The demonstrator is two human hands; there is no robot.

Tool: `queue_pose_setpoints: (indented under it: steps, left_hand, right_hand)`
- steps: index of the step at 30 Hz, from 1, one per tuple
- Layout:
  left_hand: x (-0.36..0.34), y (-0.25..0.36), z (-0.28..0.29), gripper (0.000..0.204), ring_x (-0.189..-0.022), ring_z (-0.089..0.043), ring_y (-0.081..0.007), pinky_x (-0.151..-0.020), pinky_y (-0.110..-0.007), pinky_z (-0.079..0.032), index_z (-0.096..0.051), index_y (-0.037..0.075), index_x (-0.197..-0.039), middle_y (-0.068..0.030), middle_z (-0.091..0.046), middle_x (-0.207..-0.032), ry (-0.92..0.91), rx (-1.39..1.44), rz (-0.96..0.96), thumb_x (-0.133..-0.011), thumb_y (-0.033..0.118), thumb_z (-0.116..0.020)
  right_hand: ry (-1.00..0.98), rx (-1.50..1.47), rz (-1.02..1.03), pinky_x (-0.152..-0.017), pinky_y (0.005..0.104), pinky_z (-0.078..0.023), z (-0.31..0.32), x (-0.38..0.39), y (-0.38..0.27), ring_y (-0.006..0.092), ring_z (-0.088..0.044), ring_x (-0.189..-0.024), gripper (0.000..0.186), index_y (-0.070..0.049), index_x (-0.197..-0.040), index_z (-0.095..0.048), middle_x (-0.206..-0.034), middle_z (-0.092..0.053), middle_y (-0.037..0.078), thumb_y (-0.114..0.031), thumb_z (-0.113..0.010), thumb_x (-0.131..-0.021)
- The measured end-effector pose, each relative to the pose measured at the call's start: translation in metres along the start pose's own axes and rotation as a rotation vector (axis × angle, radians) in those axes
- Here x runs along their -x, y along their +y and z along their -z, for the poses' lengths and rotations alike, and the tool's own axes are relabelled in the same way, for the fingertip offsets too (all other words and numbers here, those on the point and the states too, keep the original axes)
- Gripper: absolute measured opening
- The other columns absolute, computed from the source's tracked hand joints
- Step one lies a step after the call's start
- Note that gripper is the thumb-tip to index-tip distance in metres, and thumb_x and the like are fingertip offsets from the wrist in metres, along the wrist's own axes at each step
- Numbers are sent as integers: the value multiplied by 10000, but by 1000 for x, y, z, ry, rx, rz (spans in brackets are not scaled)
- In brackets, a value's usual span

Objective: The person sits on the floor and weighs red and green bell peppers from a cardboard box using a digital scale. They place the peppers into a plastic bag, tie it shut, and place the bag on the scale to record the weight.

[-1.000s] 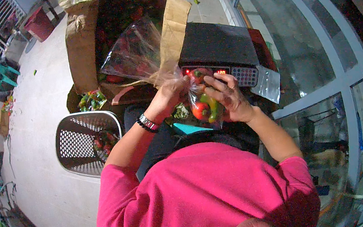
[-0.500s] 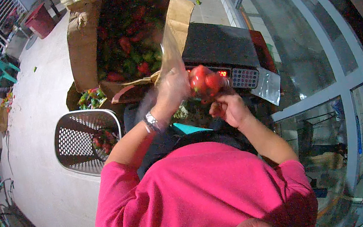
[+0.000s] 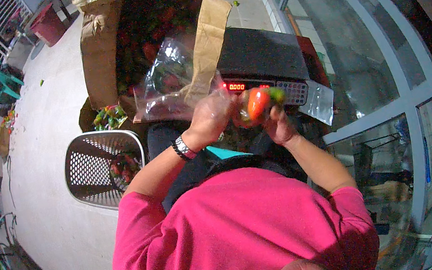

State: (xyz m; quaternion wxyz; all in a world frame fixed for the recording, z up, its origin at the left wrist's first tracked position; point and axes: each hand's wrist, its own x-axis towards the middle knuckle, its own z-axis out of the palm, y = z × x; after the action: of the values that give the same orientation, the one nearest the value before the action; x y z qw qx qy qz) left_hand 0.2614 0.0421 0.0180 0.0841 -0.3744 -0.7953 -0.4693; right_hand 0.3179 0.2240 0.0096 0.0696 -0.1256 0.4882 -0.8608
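A clear plastic bag (image 3: 167, 74) stretches between my hands, its loose upper part flaring out over the front of a cardboard box. My left hand (image 3: 210, 120), with a watch on the wrist, is closed round the bag's neck. Red, orange and green peppers (image 3: 259, 103) bulge at the bag's other end, blurred a little by motion. My right hand (image 3: 281, 127) grips that end from below, its fingertips partly hidden by the peppers. Just beyond the peppers is a dark digital scale (image 3: 262, 52) with a lit red display.
The open cardboard box (image 3: 99, 57) holds many red and green peppers. A grey perforated basket (image 3: 87, 171) with bagged peppers stands on the floor at left. Glass-panelled frames (image 3: 365, 123) rise along the right. A green chair (image 3: 4, 81) and a red bucket (image 3: 47, 25) are farther off.
The bag's loose end, upright and blurred before, now spreads left over the box. The peppers have turned and shifted slightly right, uncovering more of the scale's display. My right hand has risen slightly.
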Motion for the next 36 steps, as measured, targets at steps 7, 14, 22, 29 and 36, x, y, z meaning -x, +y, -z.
queue_pose_setpoints:
  steps: [7, 14, 22, 29, 36]
  left_hand:
    - [-16, 44, 12, 73, -750, -467, -250, -727, -398, -373, -518, 69, -688, -98, -468, -715, -159, -344, -464, -701, 140, -511]
    - [-2, -10, 0, 270, -767, -517, -175, -729, -307, -419, -523, 1, -972, -87, -560, -907, -484, 331, -166, -870, 217, -396]
    - [-2, 6, 21, 325, -702, -542, -140, -650, -289, -428, -555, 0, -855, -58, -578, -732, -843, 506, 358, -837, 313, -469]
    - [32, 12, 4, 346, -668, -574, -169, -625, -284, -449, -519, 19, -704, -65, -554, -665, -730, 998, 487, -848, 329, -463]
    - [30, 1, 3, 329, -669, -583, -187, -634, -309, -455, -466, 53, -649, -53, -526, -645, -717, 1183, 610, -863, 300, -429]
  right_hand:
    - [-349, 238, -413, -729, 349, -460, 54, 8, 79, 189, -541, -843, 473, -113, -1099, -456, -986, -539, 53, -381, -573, -728]
    - [72, -45, -506, -713, 276, -441, -3, -15, 30, 138, -515, -868, 382, -29, -1033, -458, -938, -518, 43, -213, -593, -726]
    - [-180, 404, -371, -721, 271, -425, -25, -20, -18, 140, -537, -771, 281, -58, -963, -510, -810, -547, 28, -204, -603, -741]
    - [228, -493, -453, -349, 199, -322, 13, -22, -73, 84, -432, -496, 206, -89, -726, -517, -691, -516, 17, -265, -488, -829]
    - [108, 13, 535, -551, 223, -417, -62, 3, -129, 133, -484, -600, 163, -22, -838, -468, -729, -518, 67, -174, -510, -798]
